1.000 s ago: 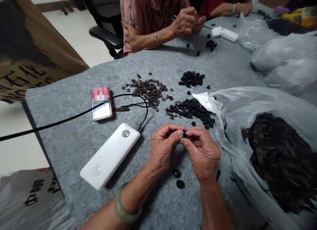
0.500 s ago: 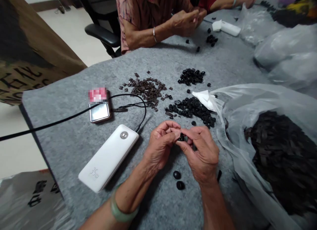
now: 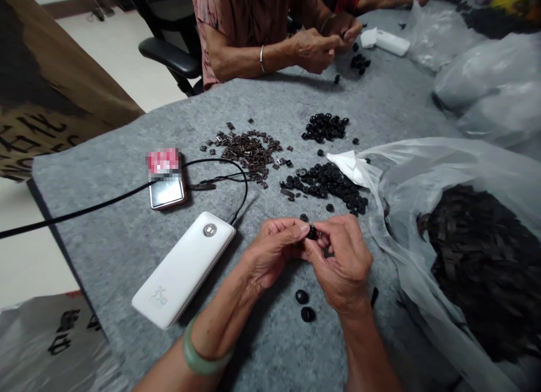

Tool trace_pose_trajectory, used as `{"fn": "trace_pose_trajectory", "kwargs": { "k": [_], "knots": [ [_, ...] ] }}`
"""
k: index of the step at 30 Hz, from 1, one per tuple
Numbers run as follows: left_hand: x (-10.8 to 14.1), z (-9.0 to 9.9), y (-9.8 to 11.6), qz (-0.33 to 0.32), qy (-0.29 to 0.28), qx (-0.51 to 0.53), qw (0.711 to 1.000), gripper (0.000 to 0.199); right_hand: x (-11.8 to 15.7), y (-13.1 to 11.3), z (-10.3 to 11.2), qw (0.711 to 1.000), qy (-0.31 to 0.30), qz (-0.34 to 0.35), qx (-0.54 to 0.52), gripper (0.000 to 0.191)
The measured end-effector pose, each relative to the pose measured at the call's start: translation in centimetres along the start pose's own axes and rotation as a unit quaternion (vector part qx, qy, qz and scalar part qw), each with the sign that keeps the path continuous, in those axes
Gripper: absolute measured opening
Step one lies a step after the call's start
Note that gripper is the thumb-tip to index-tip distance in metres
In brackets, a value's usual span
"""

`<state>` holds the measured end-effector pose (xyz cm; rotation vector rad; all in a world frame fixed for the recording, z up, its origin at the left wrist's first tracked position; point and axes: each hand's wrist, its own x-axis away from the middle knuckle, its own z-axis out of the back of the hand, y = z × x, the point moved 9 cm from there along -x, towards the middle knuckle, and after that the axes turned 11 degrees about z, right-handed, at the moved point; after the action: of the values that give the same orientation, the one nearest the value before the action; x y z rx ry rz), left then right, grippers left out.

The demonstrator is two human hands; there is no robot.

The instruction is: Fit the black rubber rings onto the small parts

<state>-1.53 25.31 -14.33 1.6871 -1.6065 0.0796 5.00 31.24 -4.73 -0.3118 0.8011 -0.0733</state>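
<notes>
Black ring [image 3: 312,232], small, single, pinched between fingers [image 3: 298,227] of both hands; two matching rings [image 3: 301,296] lie on grey felt [image 3: 262,335] just below.

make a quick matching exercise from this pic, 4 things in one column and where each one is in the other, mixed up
Things:
1. green bangle
2. white power bank
3. small black piece
4. dark strips

Places:
a. pinched between the left hand and right hand
b. inside the clear plastic bag
c. around the left wrist
d. lying on the grey felt mat

Pairs: 1-c, 2-d, 3-a, 4-b
</notes>
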Motion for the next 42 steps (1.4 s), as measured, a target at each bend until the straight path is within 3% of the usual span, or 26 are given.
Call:
{"fn": "trace_pose_trajectory", "kwargs": {
  "k": [15,23,42],
  "knots": [
    [-0.21,0.27,-0.40,0.009,0.025,0.026,0.999,0.032,0.21,-0.10,-0.18,1.000,-0.012,0.015,0.007,0.007],
    [-0.07,0.23,-0.30,0.025,0.018,0.009,0.999,0.035,0.33,0.25,-0.58,0.999,-0.013,-0.024,-0.047,0.008],
    [-0.19,0.48,-0.81,0.009,0.041,0.002,0.999,0.027,0.57,-0.35,-0.44,0.999,-0.011,0.006,0.042,0.009]
  ]
}}
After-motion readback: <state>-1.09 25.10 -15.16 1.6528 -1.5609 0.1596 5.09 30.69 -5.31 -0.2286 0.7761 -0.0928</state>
